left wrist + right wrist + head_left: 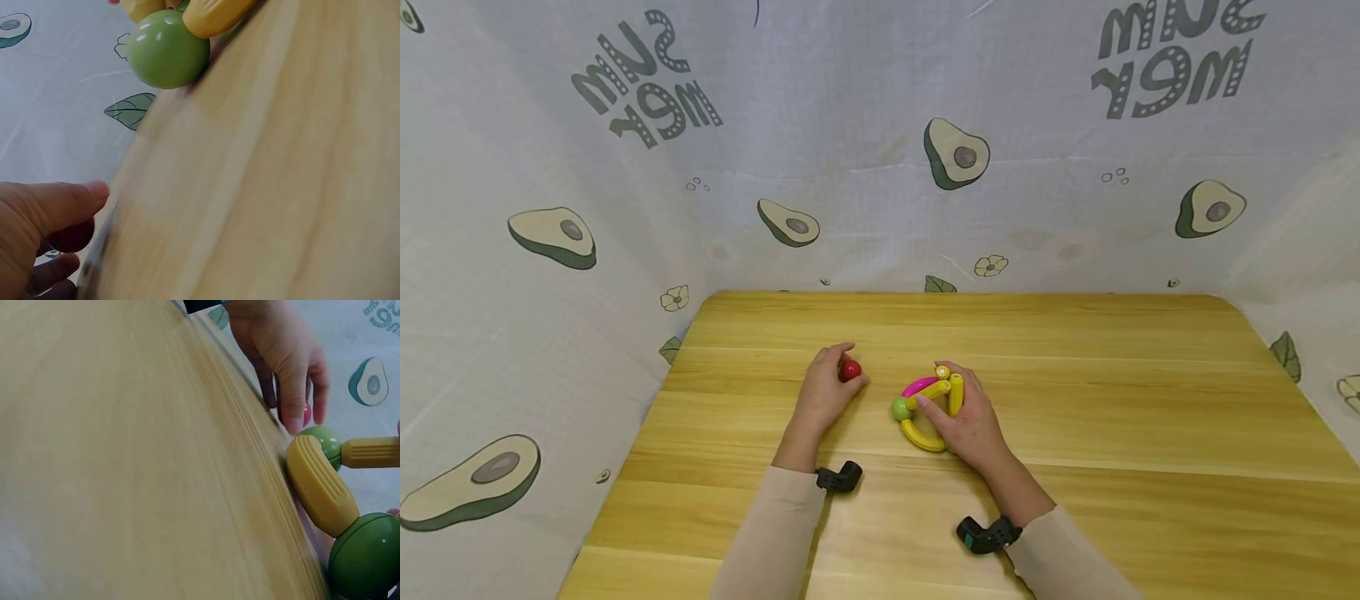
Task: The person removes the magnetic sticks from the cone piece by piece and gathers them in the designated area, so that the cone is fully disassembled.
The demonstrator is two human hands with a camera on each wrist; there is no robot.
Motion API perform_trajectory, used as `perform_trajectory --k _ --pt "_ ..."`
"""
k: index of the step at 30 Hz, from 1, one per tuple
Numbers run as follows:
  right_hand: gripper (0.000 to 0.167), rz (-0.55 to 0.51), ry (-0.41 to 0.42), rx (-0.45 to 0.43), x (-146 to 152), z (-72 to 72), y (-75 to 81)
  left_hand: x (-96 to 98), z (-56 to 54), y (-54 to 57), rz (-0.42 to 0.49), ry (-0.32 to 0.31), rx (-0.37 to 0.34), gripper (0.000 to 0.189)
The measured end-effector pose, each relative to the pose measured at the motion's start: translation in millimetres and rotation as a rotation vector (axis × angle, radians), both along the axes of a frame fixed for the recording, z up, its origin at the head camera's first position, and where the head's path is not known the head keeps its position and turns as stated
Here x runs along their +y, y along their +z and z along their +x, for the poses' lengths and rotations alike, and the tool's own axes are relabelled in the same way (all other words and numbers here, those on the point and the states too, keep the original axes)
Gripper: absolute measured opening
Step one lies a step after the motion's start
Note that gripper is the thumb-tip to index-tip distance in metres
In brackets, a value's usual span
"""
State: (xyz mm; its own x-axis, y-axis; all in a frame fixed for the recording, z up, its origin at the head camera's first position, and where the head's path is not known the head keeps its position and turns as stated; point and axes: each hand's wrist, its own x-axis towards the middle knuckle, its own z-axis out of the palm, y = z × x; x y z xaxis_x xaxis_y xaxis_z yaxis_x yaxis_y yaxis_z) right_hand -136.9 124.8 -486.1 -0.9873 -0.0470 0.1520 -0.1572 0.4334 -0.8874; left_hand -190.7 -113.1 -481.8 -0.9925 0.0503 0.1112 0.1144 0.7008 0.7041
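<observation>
My left hand [822,398] holds a small red ball [851,370] between thumb and fingers, close over the wooden table. To its right, my right hand [973,425] grips a building-toy piece made of rods and balls. On that piece a light green ball [902,408] joins a curved yellow rod [922,437], another yellow rod [934,390] and a pink rod [919,386]. An upright yellow rod [956,394] lies by the right fingers. In the right wrist view, a larger dark green ball [365,556] sits at the curved rod's near end. The right palm hides part of the piece.
The wooden table [1112,400] spreads around both hands, its far edge meeting a white curtain [865,167] printed with avocados. Black wrist cameras are strapped to the left wrist [839,477] and the right wrist [988,535].
</observation>
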Motion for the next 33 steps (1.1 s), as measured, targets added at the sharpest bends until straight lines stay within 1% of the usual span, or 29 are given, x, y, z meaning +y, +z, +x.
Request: perform_trajectory --k 4,8,16,21,24,25,27,28,30,31,32,33 --pt "0.061 -0.005 0.000 -0.007 0 0.4 1.2 0.5 -1.1 -1.2 -0.006 0.027 0.008 0.059" --pt "0.061 0.000 0.001 -0.002 0 0.4 1.2 1.0 -1.5 -2.3 -0.016 0.041 0.008 0.060" --pt "0.062 0.007 0.001 -0.004 0 -0.1 0.8 1.1 -1.1 -2.4 0.006 0.041 -0.019 0.066" --pt "0.064 0.008 0.004 -0.002 0 -0.4 -0.1 0.6 -0.9 -2.8 0.015 0.038 -0.019 0.066" --pt "0.064 0.008 0.005 -0.002 0 -0.7 -0.3 1.3 0.4 -1.3 -0.003 0.043 -0.001 0.065" --pt "0.064 0.007 0.006 -0.002 0 -0.8 -0.4 2.0 1.2 -0.1 -0.016 0.046 0.016 0.063" --pt "0.064 0.000 0.012 -0.011 0 -0.7 0.3 4.7 4.4 5.2 -0.050 0.044 0.075 0.057" --pt "0.065 0.000 0.018 -0.015 1 -0.6 0.5 6.8 6.5 8.8 -0.067 0.033 0.108 0.053" --pt "0.067 0.000 0.031 -0.013 2 -0.6 0.9 12.5 11.6 17.5 -0.078 -0.020 0.166 0.042" --pt "0.068 0.000 0.042 -0.008 3 -0.7 0.8 15.9 14.5 22.5 -0.077 -0.065 0.186 0.038" --pt "0.069 0.005 0.054 -0.001 4 -1.0 0.4 19.3 17.7 28.0 -0.061 -0.126 0.193 0.035" --pt "0.070 0.012 0.067 0.007 6 -1.4 -0.2 23.0 21.0 33.3 -0.038 -0.193 0.182 0.032"
